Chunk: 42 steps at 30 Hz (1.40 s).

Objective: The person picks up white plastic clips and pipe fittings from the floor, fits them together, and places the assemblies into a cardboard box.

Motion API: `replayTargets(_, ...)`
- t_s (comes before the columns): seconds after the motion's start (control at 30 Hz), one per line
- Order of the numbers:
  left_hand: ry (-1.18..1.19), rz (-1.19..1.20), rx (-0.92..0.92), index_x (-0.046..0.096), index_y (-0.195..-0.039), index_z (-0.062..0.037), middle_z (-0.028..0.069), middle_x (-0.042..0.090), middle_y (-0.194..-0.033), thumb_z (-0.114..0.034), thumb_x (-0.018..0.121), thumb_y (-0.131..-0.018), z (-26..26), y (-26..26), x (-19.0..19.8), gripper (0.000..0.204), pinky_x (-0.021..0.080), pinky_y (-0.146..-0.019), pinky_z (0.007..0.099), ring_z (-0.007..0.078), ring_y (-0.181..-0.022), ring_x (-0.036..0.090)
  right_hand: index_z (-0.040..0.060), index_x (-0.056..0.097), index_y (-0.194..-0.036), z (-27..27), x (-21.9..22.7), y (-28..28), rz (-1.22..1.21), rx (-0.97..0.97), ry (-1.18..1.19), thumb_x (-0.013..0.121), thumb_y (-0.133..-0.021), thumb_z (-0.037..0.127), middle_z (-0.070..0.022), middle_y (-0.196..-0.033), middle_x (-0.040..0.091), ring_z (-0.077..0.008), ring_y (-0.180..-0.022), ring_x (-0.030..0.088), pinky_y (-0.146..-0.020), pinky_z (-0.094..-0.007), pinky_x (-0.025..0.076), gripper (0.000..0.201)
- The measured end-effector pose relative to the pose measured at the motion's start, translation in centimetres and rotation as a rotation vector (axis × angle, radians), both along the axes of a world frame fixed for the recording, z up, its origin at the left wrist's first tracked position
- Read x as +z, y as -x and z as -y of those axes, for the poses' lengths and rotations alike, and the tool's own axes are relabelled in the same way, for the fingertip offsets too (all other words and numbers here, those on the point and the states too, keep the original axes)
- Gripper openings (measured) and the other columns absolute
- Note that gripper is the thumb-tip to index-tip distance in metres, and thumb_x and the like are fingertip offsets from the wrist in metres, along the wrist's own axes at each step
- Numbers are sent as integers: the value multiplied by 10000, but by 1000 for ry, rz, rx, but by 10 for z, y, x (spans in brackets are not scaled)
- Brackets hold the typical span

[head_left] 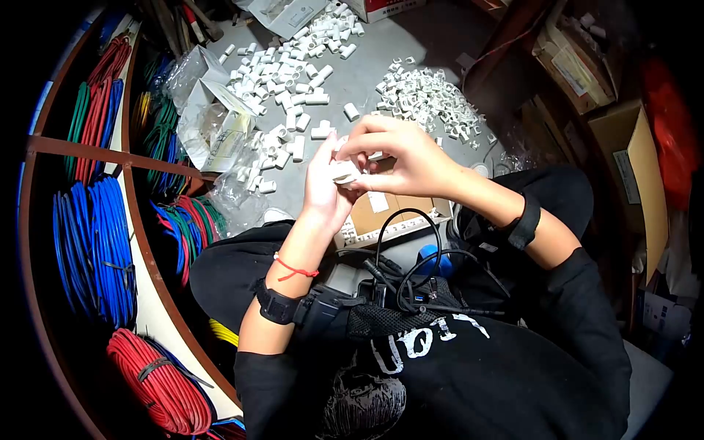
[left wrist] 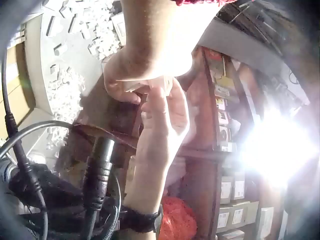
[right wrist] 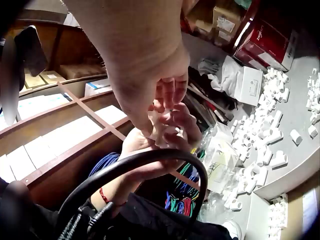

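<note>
In front of the body, both hands meet over a cardboard box. My left hand (head_left: 321, 187) holds a small white plastic fitting (head_left: 343, 173) in its curled fingers. From the right, my right hand (head_left: 403, 152) reaches in and pinches at the same fitting, thumb and fingertips close against the left fingers. In the right wrist view the white plastic (right wrist: 159, 132) shows between both hands' fingers, partly covered by them. Glare washes out much of the hands in the left wrist view. Below the hands, the cardboard box (head_left: 381, 209) has small white clips lined along its near side.
White pipe couplings and tees (head_left: 293, 95) lie spread over the floor ahead. Right of them is a heap of small white clips (head_left: 429, 99). Shelves with coiled blue cable (head_left: 95, 253) and red cable (head_left: 158, 381) stand at left. Black cables (head_left: 411, 257) loop over the lap.
</note>
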<state>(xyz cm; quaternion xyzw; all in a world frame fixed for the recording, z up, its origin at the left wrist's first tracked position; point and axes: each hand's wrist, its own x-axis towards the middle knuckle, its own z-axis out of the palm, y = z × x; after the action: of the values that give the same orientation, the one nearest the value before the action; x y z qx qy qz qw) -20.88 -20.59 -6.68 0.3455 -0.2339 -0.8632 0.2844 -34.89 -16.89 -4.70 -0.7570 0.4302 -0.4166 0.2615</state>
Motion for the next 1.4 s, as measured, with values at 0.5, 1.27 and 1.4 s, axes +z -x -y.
replayTargets(0.5, -57, -56, 19, 475, -931, -19, 79, 526, -801, -340, 305, -853, -2, 2, 14, 371, 457, -657, 315, 181, -742, 525, 73, 627, -862, 0, 0, -2, 34, -18, 44, 676, -594, 106, -42, -777, 510, -109, -632, 499, -497, -213, 431, 274)
replayTargets(1.27, 258, 175, -36, 511, -905, -57, -11, 531, -683, -211, 590, -752, 4, -8, 24, 231, 367, -476, 147, 38, -606, 504, 111, 626, -867, 11, 18, 27, -6, -151, 133, 682, -617, 190, 4, -780, 537, -84, -643, 477, -513, -200, 369, 268)
replayTargets(1.4, 262, 192, -9, 507, -884, -55, -12, 521, -670, -209, 589, -750, 4, -8, 22, 220, 356, -465, 151, 36, -586, 489, 93, 624, -857, 12, 17, 28, -26, -148, 165, 688, -618, 199, -10, -771, 550, -95, -643, 494, -509, -203, 376, 269)
